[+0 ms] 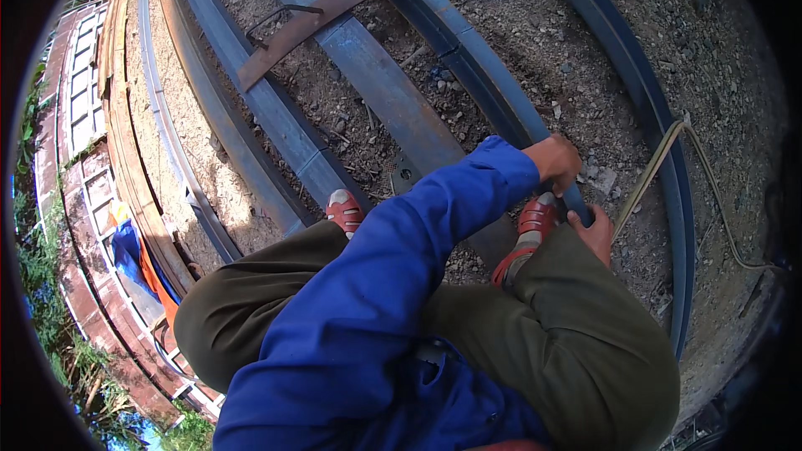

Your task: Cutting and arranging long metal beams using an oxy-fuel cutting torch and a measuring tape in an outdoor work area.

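A long blue-grey steel channel (493, 58) runs from the far middle down to my right knee. My left hand (555, 160), at the end of a blue sleeve, is closed on top of it; the fingers curl under and hide whatever they hold. Close by, my right hand (595, 234) wraps round the near stretch of that channel beside my knee, thumb on its near side. My right foot in a red sandal (536, 219) stands just left of the hands. The left red sandal (345, 212) is between other steel lengths.
More steel lengths (368, 58) lie side by side on gravelly soil. A rusty flat bar (313, 27) with a bent rod handle (280, 10) lies across two. To the right are a dark curved-looking channel (643, 83) and a pale cord (656, 163). Orange and blue cloth (138, 259) lies left.
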A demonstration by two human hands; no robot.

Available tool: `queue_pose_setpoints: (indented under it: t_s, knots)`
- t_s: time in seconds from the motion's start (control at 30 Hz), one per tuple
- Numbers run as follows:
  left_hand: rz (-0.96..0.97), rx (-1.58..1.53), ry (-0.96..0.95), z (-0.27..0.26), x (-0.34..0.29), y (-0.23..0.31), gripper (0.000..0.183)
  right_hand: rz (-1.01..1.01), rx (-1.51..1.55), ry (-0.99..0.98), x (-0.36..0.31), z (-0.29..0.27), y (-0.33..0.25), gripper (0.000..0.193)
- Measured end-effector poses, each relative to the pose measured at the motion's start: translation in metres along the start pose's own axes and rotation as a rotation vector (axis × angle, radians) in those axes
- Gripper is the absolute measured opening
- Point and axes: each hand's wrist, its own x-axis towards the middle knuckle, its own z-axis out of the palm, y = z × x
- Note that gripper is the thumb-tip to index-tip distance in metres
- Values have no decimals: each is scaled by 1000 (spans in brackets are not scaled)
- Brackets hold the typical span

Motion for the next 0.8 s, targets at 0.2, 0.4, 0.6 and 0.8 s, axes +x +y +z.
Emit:
queue_pose_setpoints:
  t_s: [0.2, 0.4, 0.6, 0.8]
  knots:
    - [54, 58, 52, 10, 6, -13, 50, -83, 294, -64, 13, 12, 12, 57]
    - [101, 71, 161, 13, 6, -10, 49, 47, 132, -158, 8, 0, 6, 54]
    - [126, 79, 218, 17, 7, -8, 48, 71, 108, -87, 0, 5, 11, 53]
    - [139, 108, 200, 29, 1, -25, 47, 67, 127, -37, 1, 17, -12, 56]
